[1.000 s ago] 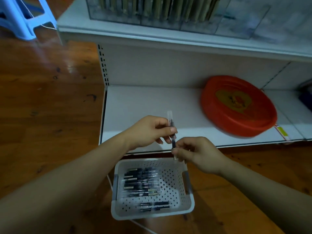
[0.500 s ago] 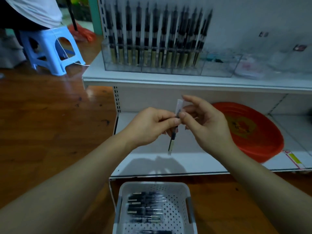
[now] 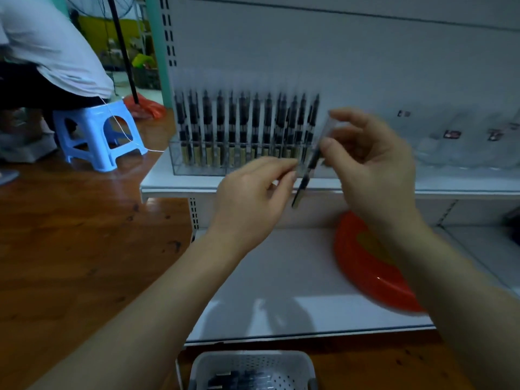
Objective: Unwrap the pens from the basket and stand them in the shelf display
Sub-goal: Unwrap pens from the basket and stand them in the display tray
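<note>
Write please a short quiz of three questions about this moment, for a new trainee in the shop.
1. True or false: the pen between the two hands hangs with its gold end downward.
2. Where does the red tray lie? A) on the floor B) on the lower shelf C) in the basket
3. Fill in: the pens already placed stand upright in a clear ____ on the upper shelf.

Key
1. True; the right hand pinches its upper part and the left hand pinches beside it.
2. B
3. display box
</note>
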A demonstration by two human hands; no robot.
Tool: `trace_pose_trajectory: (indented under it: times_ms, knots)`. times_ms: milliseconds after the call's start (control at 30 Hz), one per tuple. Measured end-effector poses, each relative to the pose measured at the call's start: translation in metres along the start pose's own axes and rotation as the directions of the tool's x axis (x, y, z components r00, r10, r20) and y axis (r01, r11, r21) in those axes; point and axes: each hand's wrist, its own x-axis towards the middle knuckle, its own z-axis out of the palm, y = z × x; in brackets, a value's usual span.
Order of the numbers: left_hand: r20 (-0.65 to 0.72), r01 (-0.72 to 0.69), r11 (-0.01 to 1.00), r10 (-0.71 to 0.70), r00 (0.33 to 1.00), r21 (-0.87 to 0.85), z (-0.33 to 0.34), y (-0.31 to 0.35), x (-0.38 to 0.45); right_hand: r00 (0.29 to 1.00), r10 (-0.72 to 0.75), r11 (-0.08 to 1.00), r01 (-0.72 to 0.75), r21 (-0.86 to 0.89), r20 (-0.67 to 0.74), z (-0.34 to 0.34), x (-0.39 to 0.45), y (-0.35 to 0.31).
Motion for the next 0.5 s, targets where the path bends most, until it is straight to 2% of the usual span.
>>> trace_pose_trajectory:
  times_ms: [100,200,500]
  knots:
    - [-0.045,0.017,0.991,-0.011,0.999,0.132,-0.002,-0.007,0.011,0.994,-0.092,0.996,0.092,-0.002,-0.067,-0.007,0.038,-0.015]
    - [-0.031,0.035,0.983,-0.03,0.999,0.181,0.002,-0.01,0.012,0.984,-0.133,0.991,0.129,-0.039,-0.119,-0.012,0.069,-0.023]
    - [-0.022,0.068,0.97,-0.064,0.998,0.235,0.011,-0.006,0.015,0.997,-0.082,0.98,0.079,-0.185,-0.009,0.005,0.086,-0.005]
